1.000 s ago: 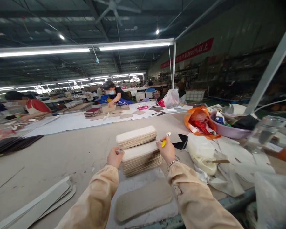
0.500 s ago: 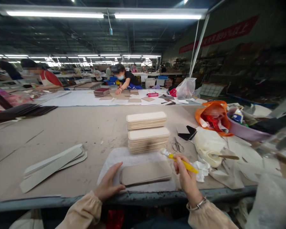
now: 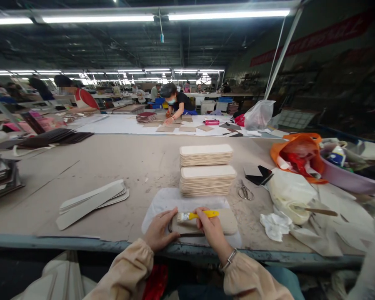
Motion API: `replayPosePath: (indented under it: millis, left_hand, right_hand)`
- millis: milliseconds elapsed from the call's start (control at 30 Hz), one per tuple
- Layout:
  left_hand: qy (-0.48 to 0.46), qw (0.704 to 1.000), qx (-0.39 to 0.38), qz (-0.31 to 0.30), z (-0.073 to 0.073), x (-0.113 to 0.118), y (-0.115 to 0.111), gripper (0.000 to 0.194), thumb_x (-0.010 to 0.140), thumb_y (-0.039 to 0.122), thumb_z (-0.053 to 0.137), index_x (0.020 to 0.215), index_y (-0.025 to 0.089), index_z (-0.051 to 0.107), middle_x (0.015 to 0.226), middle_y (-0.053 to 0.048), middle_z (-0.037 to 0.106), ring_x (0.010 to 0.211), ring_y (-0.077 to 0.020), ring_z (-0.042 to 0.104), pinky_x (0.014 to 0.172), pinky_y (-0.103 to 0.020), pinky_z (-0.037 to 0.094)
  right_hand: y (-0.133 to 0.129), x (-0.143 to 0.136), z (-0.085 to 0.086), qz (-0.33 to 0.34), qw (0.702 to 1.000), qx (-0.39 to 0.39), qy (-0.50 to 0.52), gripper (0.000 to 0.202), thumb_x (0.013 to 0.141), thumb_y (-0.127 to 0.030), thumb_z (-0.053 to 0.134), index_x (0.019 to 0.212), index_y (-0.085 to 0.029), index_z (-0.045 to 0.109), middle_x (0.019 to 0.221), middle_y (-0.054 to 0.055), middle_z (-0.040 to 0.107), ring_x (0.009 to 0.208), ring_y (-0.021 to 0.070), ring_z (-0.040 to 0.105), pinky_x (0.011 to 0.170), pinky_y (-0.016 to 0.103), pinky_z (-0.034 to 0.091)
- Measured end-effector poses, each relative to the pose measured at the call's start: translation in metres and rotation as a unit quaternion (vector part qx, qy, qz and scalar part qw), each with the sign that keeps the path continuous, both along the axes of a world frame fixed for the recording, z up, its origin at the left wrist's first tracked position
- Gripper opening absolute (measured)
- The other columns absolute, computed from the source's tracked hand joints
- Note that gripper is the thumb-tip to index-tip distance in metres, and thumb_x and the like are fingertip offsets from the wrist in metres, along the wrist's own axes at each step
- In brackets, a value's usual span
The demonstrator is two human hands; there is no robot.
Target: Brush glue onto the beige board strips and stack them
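Now that the brush has passed from the upper right corner of the grey pieces to their left end, bristles and top piece are brought together; contact is hard to confirm. Clock centred on the pieces, stacked on a white sheet at the near edge of the bench.

At 9 to 10: pale strips, fanned, well apart. At 9: left hand, fingers spread around the pieces' left end. At 12: cream boards, two stacks, one just behind the other; nearest obstacle. At centre: right hand, fingers closed on the brush handle, hiding part of the pieces. At 2: scissors. At 3: crumpled paper. Between 2 and 3: white container. At 2, farther: orange bag, clear of the brush.
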State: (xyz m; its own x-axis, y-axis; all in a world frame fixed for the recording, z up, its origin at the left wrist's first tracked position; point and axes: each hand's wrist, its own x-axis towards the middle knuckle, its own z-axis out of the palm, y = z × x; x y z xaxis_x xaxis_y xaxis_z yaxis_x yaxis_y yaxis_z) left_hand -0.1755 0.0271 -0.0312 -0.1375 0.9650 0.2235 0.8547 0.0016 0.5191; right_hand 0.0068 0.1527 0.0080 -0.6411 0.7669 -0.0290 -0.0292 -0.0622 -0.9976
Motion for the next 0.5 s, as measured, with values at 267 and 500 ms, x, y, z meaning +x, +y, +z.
replayPosePath:
  millis: [267,500]
  left_hand:
    - [0.023,1.0,0.0,-0.006,0.001,0.002,0.0,0.074,0.077,0.049,0.056,0.14,0.023,0.028,0.137,-0.01,0.046,0.123,-0.0263,0.044,0.101,-0.042,0.039]
    - [0.069,0.997,-0.002,-0.02,-0.004,0.001,0.001,0.068,0.081,0.047,0.052,0.139,0.021,0.029,0.14,-0.011,0.043,0.124,-0.0269,0.044,0.103,-0.043,0.037]
  right_hand:
    - [0.006,-0.004,0.001,-0.023,0.991,0.093,-0.095,0.025,0.083,-0.036,0.044,0.07,-0.02,0.058,0.047,-0.004,0.048,0.052,0.0159,0.051,0.061,0.027,0.04]
    - [0.036,0.037,0.013,-0.082,0.968,0.138,-0.193,0.025,0.08,-0.037,0.042,0.067,-0.021,0.058,0.045,-0.003,0.051,0.05,0.0161,0.052,0.055,0.026,0.039]
